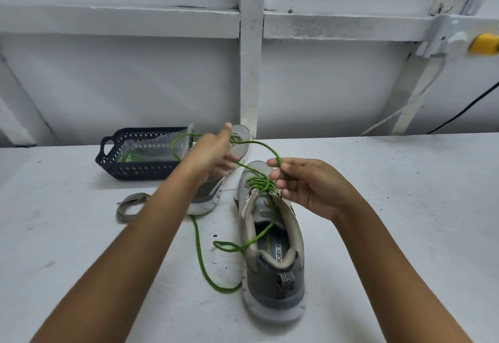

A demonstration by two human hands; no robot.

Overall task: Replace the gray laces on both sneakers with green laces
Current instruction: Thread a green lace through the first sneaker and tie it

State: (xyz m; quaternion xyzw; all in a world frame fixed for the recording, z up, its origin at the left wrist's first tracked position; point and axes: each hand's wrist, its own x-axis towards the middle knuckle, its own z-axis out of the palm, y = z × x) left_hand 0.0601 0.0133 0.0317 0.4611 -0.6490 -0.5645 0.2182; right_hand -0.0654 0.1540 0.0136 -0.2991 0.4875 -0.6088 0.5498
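My right hand [305,188] fingers curl, pinching the green lace [199,256] over the near sneaker [272,261] | my left hand [213,153] at the lace's far loop, fingers blurred, grip unclear | second sneaker [241,137] behind it | gray lace [119,211] left on counter [391,234]

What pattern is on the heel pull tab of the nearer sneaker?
The pull tab has a black-and-white zigzag; the head view shows it.
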